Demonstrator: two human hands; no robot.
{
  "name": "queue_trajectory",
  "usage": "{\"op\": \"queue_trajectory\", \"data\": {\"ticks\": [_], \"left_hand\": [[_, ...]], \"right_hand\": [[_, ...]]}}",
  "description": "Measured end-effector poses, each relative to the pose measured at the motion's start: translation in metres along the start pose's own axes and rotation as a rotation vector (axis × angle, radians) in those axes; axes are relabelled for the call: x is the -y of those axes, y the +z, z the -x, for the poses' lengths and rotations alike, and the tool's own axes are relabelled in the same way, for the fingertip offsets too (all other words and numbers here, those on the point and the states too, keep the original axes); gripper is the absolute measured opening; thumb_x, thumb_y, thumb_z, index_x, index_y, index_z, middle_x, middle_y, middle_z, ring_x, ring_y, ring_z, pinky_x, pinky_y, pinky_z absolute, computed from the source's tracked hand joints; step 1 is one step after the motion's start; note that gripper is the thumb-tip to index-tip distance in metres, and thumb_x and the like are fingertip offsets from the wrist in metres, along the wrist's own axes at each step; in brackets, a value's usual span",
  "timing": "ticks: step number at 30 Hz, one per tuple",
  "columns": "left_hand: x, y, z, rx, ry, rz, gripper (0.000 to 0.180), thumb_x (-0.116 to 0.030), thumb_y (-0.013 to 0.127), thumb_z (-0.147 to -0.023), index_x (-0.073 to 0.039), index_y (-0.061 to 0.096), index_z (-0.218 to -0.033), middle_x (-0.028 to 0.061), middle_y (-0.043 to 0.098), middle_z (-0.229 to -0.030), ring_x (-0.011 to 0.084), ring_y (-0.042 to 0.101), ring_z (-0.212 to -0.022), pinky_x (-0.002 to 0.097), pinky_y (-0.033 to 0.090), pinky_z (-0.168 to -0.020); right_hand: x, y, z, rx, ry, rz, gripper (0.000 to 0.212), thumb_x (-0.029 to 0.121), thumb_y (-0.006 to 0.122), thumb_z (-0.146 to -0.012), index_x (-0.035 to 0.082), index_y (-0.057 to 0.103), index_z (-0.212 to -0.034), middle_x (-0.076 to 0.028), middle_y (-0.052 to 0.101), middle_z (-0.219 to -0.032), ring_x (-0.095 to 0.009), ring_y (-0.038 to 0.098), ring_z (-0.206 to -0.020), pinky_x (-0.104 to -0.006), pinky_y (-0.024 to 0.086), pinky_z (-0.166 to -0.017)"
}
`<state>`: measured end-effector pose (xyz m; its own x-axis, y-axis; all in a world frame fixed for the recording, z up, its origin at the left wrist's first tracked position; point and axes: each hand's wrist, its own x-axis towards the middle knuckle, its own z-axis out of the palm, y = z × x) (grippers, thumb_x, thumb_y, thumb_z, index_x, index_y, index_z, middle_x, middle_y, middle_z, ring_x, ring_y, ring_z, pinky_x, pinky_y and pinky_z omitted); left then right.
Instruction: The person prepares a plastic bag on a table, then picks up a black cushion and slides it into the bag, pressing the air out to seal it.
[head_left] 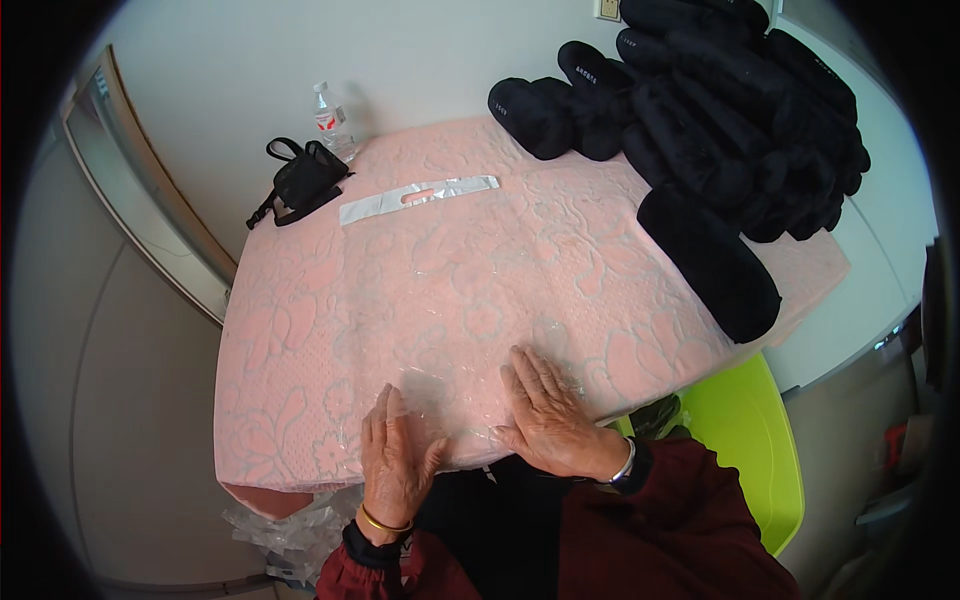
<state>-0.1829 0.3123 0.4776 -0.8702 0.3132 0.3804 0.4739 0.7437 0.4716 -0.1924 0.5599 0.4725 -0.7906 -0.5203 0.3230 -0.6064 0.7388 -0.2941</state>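
Now, left hand [393, 458] and right hand [553, 424] rest uncurled on crinkled clear film [430, 285] over embossed pink cloth [278, 330].

bottle [333, 122]: standing near wall [430, 60] | strapped black pouch [308, 178]: beside bottle | socket [607, 9]: on wall

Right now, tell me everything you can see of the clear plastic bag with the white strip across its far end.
The clear, thin plastic bag lies flat on the pink floral-patterned cloth, which shows through it. Its film looks glossy, wrinkled toward the near end. Across the far end runs a slightly slanted, shiny white strip with an oblong slot. It looks empty. The left hand and right hand, fingers extended, seem to rest on its near part; its side edges are hard to trace.
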Motion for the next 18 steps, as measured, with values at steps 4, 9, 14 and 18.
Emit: {"op": "queue_trajectory", "data": {"ticks": [4,9,14,18], "left_hand": [[-0.010,0.006,-0.009,0.003,0.029,-0.089,0.097,-0.030,0.080,-0.081,0.010,0.026,-0.151,0.0351,0.033,-0.151,0.0551,0.035,-0.137,0.0541,0.035,-0.113],[0.036,-0.001,0.001,-0.077,-0.099,-0.051,0.101,-0.034,0.081,-0.081,0.011,0.023,-0.151,0.0385,0.029,-0.152,0.0559,0.033,-0.139,0.0554,0.032,-0.116],[0.023,-0.002,-0.005,-0.094,-0.116,-0.073,0.103,-0.038,0.080,-0.082,0.013,0.023,-0.151,0.0397,0.027,-0.153,0.0561,0.033,-0.139,0.0546,0.031,-0.116],[0.022,-0.002,-0.004,-0.094,-0.138,-0.094,0.103,-0.042,0.078,-0.084,0.013,0.023,-0.151,0.0395,0.027,-0.153,0.0560,0.034,-0.138,0.0533,0.031,-0.117]], "right_hand": [[-0.003,-0.006,0.003,0.009,0.032,-0.015,0.076,0.033,0.064,-0.094,-0.014,0.033,-0.145,-0.035,0.024,-0.156,-0.049,0.024,-0.147,-0.0568,0.020,-0.120],[-0.018,-0.014,0.005,0.028,0.042,-0.037,0.079,0.034,0.065,-0.093,-0.013,0.032,-0.147,-0.033,0.026,-0.157,-0.047,0.025,-0.147,-0.0551,0.018,-0.121],[-0.021,-0.012,0.007,0.018,0.089,-0.026,0.082,0.036,0.067,-0.091,-0.011,0.032,-0.149,-0.032,0.028,-0.157,-0.046,0.025,-0.148,-0.0538,0.018,-0.122],[-0.020,-0.011,0.006,0.004,0.086,-0.016,0.083,0.034,0.070,-0.090,-0.010,0.033,-0.149,-0.031,0.029,-0.157,-0.046,0.026,-0.147,-0.0540,0.020,-0.122]]}}
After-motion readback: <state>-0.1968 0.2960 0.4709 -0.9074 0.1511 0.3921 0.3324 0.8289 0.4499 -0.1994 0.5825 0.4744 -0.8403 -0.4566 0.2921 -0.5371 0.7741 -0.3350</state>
